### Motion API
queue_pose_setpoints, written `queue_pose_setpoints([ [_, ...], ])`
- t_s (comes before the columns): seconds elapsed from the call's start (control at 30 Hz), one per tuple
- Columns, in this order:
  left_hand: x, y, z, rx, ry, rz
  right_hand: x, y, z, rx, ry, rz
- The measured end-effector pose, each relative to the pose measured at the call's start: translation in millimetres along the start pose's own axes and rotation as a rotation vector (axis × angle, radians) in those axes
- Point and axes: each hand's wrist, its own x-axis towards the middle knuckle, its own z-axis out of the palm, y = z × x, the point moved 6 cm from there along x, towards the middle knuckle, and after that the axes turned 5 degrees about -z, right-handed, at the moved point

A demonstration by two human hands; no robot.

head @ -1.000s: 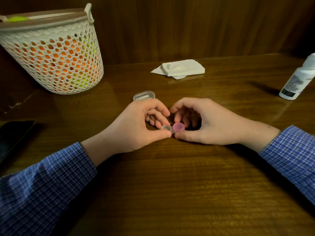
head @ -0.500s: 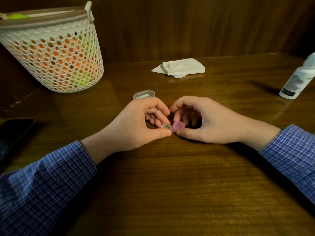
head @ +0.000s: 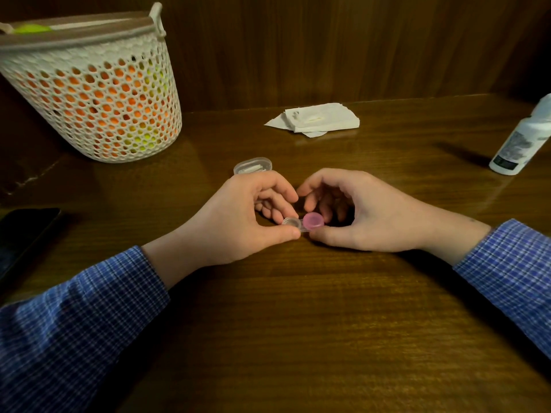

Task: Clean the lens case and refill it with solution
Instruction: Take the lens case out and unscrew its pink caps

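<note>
Lens case (head: 302, 223) lies at frame centre, low over the worktop (head: 298, 323), long axis left-right. Left hand (head: 238, 216) pinches the clear end; right hand (head: 366, 213) pinches beside the pink cap (head: 313, 221), nearer it.

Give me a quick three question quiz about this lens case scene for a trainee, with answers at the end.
1. True or false: both hands hold the lens case.
2. Which colour is the cap nearest the right hand: A pink, B green, C black?
3. Fill in: the solution bottle stands at the table's far ____ side.

Key:
1. True; the left hand pinches the clear end, the right the pink cap.
2. A.
3. Right.
</note>
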Motion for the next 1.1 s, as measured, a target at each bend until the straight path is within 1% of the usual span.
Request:
queue_pose_setpoints([
  [0.13, -0.1, 0.0, 0.4, -0.006, 0.001, 0.003, 0.3, 0.9, -1.2, -0.010, 0.023, 0.010],
  [0.27, 0.0, -0.4, 0.1, -0.008, 0.000, 0.007, 0.1, -1.0, -0.2, 0.056, -0.020, -0.013],
  [0.37, 0.2, -0.5, 0.5, -0.007, 0.000, 0.004, -0.7, -0.7, 0.4, 0.059, -0.044, -0.008],
  [0.6, 0.4, -0.8, 0.4, -0.006, 0.001, 0.005, -0.1, 1.1, 1.7, -0.038, 0.026, -0.004],
  [0.77, 0.2, -1.3, 0.2, -0.013, -0.001, 0.004, 0.3, 0.2, 2.8, 0.067, -0.019, 0.003],
  [0.87, -0.3, -0.6, 0.3, -0.009, -0.003, 0.008, -0.6, -1.5, 3.1, 0.077, -0.036, 0.003],
  [1.1, 0.1, -0.9, 0.4, -0.008, -0.004, 0.010, -0.9, -1.2, 2.5, -0.015, 0.030, 0.011],
])
